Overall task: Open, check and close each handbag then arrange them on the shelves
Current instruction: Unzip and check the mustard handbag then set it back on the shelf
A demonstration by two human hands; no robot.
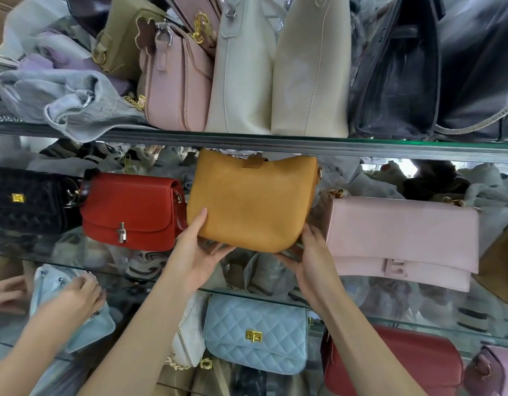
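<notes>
A mustard-yellow handbag (253, 201) stands upright on the middle glass shelf (247, 295), between a red flap bag (130, 210) and a long pale pink flap bag (401, 235). My left hand (194, 255) grips its lower left corner, forefinger up the front and thumb underneath. My right hand (311, 261) grips the lower right corner from below. The bag's top tab lies closed over the rim, just under the upper shelf edge (304, 145).
The upper shelf is packed with pink, cream and black bags. A black quilted bag (27, 200) sits far left. Below are a light blue quilted bag (255, 332) and a dark red bag (395, 364). Another person's hand (75, 298) handles a pale blue bag (47, 284) at lower left.
</notes>
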